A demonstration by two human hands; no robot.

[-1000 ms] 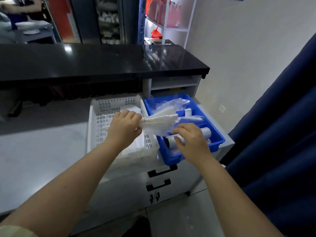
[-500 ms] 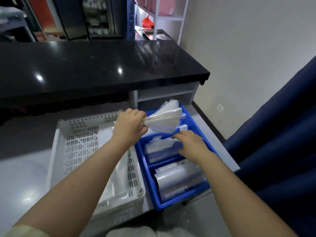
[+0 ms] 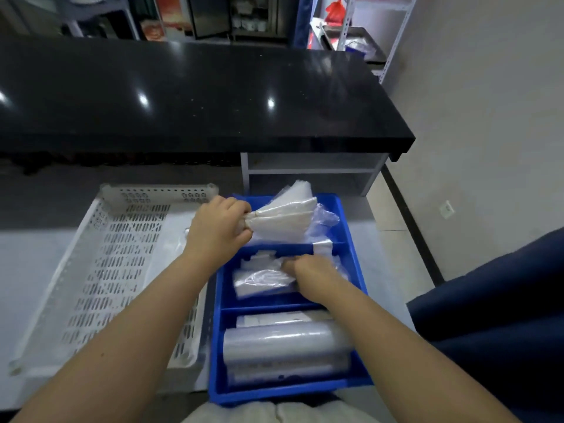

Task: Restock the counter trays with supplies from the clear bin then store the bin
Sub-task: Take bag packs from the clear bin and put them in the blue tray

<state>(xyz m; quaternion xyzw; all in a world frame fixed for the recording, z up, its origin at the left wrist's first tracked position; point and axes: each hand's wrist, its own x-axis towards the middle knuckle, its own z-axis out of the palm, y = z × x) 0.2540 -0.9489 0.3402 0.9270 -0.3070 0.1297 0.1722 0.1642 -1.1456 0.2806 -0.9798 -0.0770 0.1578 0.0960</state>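
A blue divided tray [image 3: 354,264] sits on the white counter in front of me. My left hand [image 3: 218,228] grips a folded bundle of clear plastic bags [image 3: 283,221] by one end, above the tray's far compartment. My right hand [image 3: 308,271] is down in the middle compartment, fingers curled on a flat stack of plastic bags [image 3: 262,280]. The near compartment holds a roll of clear plastic [image 3: 283,340]. To the left lies a white perforated tray [image 3: 122,270] with a sheet of plastic in it.
A black countertop [image 3: 198,93] runs across behind the trays, with an open white shelf [image 3: 311,172] under its right end. A dark blue curtain [image 3: 503,315] hangs at the right. A metal rack [image 3: 393,32] stands at the back right.
The view has tilted down and come closer. My left hand keeps the bundle over the far compartment. My right hand has settled lower onto the bags in the middle compartment.
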